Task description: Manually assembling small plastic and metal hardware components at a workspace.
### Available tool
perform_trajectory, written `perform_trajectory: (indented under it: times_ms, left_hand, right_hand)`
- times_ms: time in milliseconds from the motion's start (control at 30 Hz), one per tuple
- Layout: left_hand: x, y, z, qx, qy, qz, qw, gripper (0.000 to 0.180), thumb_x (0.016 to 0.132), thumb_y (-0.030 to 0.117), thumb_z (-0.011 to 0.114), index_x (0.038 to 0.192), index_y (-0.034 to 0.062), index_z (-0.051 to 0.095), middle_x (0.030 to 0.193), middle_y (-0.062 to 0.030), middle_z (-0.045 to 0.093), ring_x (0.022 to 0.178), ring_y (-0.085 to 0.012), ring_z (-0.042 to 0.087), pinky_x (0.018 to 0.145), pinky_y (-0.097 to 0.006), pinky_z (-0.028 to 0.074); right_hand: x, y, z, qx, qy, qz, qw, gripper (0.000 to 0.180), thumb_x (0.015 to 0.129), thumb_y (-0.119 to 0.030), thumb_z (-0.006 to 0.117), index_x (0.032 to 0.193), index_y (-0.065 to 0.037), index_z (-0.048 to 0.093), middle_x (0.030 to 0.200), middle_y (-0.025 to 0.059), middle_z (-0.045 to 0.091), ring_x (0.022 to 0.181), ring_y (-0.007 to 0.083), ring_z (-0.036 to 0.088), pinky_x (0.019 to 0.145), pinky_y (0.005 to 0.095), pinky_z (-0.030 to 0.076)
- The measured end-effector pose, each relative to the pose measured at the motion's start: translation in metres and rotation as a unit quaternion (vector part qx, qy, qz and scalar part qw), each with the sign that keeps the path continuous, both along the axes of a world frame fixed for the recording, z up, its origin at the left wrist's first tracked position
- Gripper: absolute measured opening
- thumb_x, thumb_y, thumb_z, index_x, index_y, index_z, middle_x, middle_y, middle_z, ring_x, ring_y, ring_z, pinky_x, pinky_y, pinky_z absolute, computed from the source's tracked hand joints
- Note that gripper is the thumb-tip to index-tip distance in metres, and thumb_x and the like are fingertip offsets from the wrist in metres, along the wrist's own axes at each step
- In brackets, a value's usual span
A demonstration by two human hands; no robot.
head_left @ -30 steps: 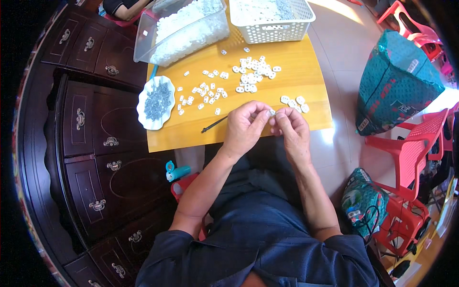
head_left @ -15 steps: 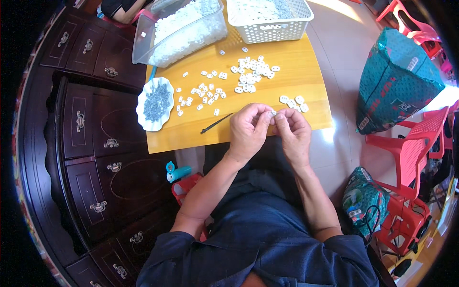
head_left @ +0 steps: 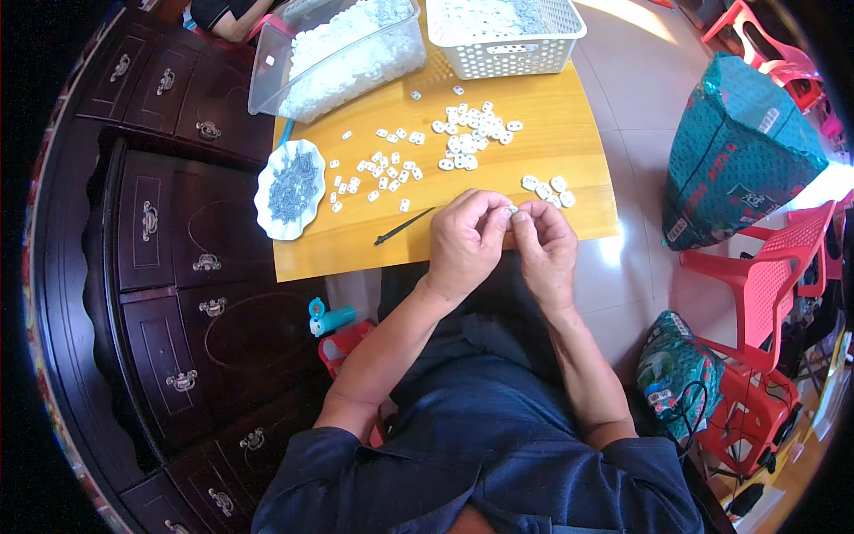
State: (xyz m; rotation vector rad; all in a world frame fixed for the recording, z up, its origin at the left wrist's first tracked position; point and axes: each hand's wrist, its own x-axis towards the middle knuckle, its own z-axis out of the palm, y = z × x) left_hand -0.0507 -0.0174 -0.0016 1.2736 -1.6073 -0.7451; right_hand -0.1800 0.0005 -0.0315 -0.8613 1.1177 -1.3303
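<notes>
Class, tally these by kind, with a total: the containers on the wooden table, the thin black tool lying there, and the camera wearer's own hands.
Clear plastic bin: 1
White perforated basket: 1
White scalloped dish: 1
Thin black tool: 1
Hands, left hand and right hand: 2
Total: 6

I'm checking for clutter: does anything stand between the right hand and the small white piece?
Nothing visible does: the right hand and left hand meet at the small white piece, partly hiding it.
</notes>
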Motion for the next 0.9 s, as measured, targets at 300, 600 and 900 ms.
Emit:
perform_trajectory:
  times_ms: [300,600,900]
  left_hand:
    - [0.012,-0.003,0.004,0.183,0.186,-0.024,0.965,0.009,0.097,0.008,0.064,0.101,0.0007,0.068,0.084,-0.0016,0.068,0.072,-0.0069,0.062,0.066,-0.021,0.052]
    - [0.018,-0.005,0.001,0.274,0.322,-0.035,0.906,0.014,0.097,0.015,0.065,0.104,0.0025,0.068,0.086,-0.0004,0.066,0.068,-0.0057,0.057,0.061,-0.021,0.048]
    - [0.033,-0.015,-0.006,0.212,0.194,0.021,0.958,0.008,0.095,0.009,0.067,0.098,0.0013,0.069,0.08,0.0031,0.067,0.067,-0.0024,0.056,0.06,-0.019,0.048]
  right_hand:
    - [-0.003,-0.001,0.014,-0.017,-0.046,0.009,0.999,0.012,0.102,-0.01,0.059,0.106,0.0,0.065,0.093,0.0026,0.07,0.081,0.0066,0.062,0.071,0.0214,0.051]
    - [-0.008,-0.005,0.014,0.014,-0.094,0.02,0.995,0.019,0.106,-0.015,0.053,0.114,-0.002,0.064,0.094,0.0043,0.069,0.081,0.0088,0.063,0.075,0.0239,0.052]
    - [-0.016,-0.01,0.011,-0.009,-0.037,0.001,0.999,0.016,0.104,-0.012,0.058,0.114,-0.001,0.063,0.096,0.0029,0.068,0.083,0.0077,0.062,0.077,0.0233,0.052]
